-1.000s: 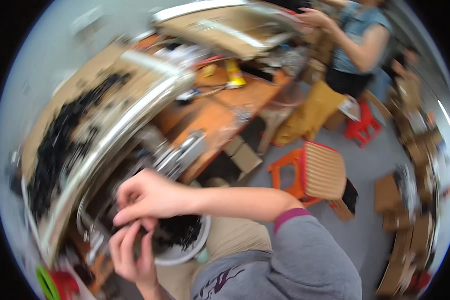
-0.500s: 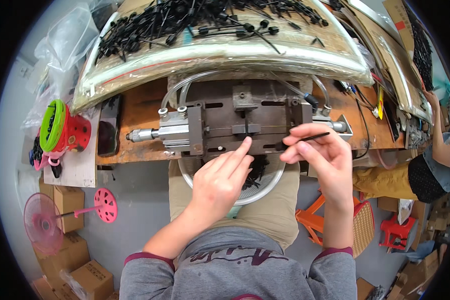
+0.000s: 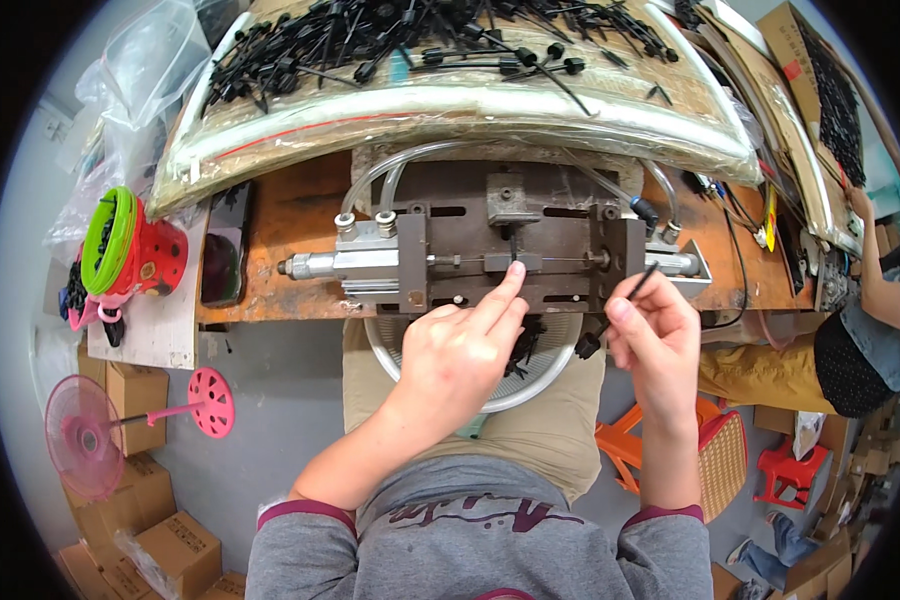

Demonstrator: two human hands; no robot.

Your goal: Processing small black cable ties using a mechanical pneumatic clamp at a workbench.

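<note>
My left hand (image 3: pixel 458 350) reaches over the front of a dark metal fixture (image 3: pixel 475 190) with its index finger stretched out. That fingertip rests at a small dark block (image 3: pixel 497 263) in the fixture's middle, where a thin black piece stands partly hidden behind the finger. Right of it, my right hand (image 3: pixel 660 325) pinches a thin black rod with a knob (image 3: pixel 588 346) on its lower end, held tilted in front of the fixture's right side. A white basket (image 3: pixel 548 385) with black parts sits on my lap beneath my left hand.
Silver air cylinders (image 3: pixel 367 262) with clear hoses (image 3: pixel 440 147) flank the fixture. Behind it, a plastic-wrapped cardboard tray (image 3: pixel 300 130) carries a heap of black rods. A red bucket (image 3: pixel 160 258) and a phone (image 3: pixel 225 255) lie left. A co-worker's arm (image 3: pixel 878 270) shows at far right.
My right hand has drawn slightly down from the fixture, and the rod has swung from nearly level to steeply tilted, knob down. My left fingertip stays at the block. The whole view has shifted slightly.
</note>
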